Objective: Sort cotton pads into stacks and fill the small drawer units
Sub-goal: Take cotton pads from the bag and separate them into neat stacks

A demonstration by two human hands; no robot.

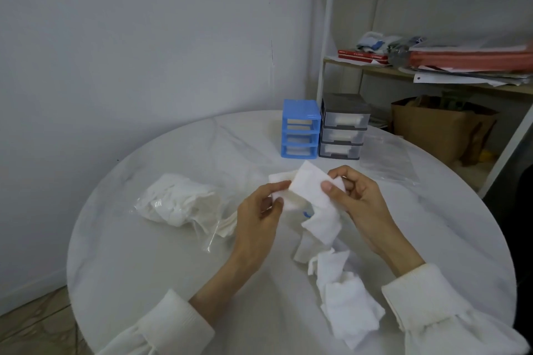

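Above the middle of the round white table [138, 253], my left hand [259, 219] pinches a small bunch of white cotton pads [281, 192]. My right hand [356, 199] pinches a single rectangular cotton pad [310, 189] that overlaps the bunch. More pads hang and lie loose below my hands [323, 225], and a pile of them [349, 308] lies near my right sleeve. A clear bag stuffed with pads [178, 200] lies to the left. A blue drawer unit [300, 128] and a grey drawer unit [343, 125] stand side by side at the far edge, drawers closed, white pads showing through.
An empty clear plastic bag [388, 157] lies flat to the right of the grey unit. Behind the table stands a white shelf [375, 70] with papers, red books and a brown paper bag [441, 127]. A small blue item [306, 214] peeks out under the pads.
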